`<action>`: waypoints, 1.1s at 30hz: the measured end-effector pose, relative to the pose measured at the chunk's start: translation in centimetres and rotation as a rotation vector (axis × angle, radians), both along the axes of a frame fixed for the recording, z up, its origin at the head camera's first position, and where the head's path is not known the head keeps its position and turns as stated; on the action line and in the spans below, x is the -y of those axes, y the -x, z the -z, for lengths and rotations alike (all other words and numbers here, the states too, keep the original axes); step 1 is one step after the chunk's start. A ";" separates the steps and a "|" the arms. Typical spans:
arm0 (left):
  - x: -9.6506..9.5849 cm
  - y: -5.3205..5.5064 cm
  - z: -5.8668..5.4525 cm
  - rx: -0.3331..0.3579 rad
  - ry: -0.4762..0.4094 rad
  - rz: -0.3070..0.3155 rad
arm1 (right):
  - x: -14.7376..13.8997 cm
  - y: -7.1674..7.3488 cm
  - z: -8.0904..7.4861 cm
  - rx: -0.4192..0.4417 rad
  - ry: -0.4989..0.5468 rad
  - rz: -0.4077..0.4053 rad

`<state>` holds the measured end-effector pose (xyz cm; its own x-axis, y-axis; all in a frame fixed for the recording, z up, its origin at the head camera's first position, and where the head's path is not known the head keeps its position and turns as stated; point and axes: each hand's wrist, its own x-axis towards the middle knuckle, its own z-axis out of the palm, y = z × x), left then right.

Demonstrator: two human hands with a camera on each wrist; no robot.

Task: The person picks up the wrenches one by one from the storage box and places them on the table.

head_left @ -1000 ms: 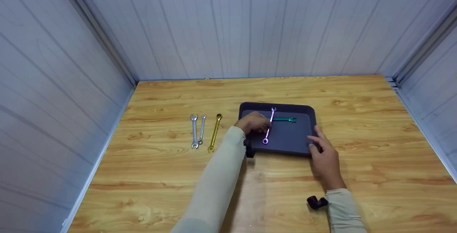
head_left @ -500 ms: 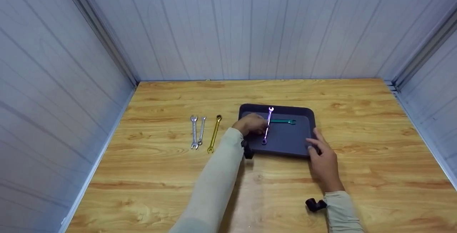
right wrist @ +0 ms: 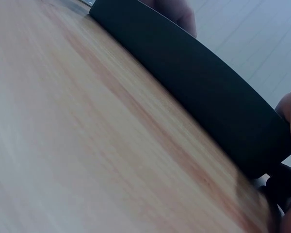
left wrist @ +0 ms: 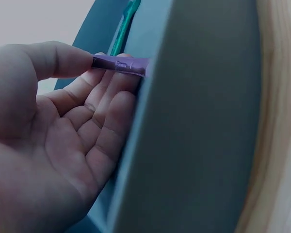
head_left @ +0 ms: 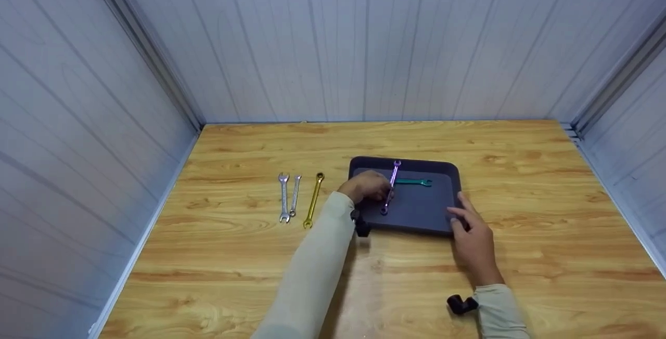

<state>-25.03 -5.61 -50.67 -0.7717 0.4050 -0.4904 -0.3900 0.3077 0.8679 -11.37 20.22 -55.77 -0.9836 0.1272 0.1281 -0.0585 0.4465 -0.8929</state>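
Note:
My left hand is over the left part of a dark grey tray, pinching a purple combination wrench between thumb and fingers. The left wrist view shows the thumb pressed on the shaft of the purple wrench; the tray wall hides one end. A green wrench lies crosswise inside the tray, its left end hidden behind the purple one and the hand. At the tray's near right corner, my right hand holds the rim with thumb and fingers. The right wrist view catches only parts of it, beside the tray's outer wall.
Left of the tray, a silver open-end wrench, a smaller silver wrench and a gold wrench lie side by side on the wood-grain table. Pale panel walls enclose the table at the back and sides.
The left hand and the purple wrench have shifted slightly left over the tray, and the wrench's tilt varies a little. The right hand stays on the tray's corner. The head view has tipped slightly.

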 end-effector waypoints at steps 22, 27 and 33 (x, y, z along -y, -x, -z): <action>-0.4 -0.9 -0.6 -0.041 -0.095 -0.136 | -0.2 0.2 0.0 0.005 -0.027 0.038; -0.4 -1.5 -0.4 -0.052 -0.120 -0.182 | -0.3 0.2 0.0 -0.005 -0.005 0.039; 0.1 -2.2 -0.6 -0.038 -0.162 -0.224 | 0.0 -0.1 0.0 0.011 0.001 0.041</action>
<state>-22.80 -5.74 -50.09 -0.8671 0.2934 -0.4025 -0.3992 0.0736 0.9139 -11.31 20.26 -55.75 -0.9787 0.1680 0.1176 -0.0306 0.4471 -0.8940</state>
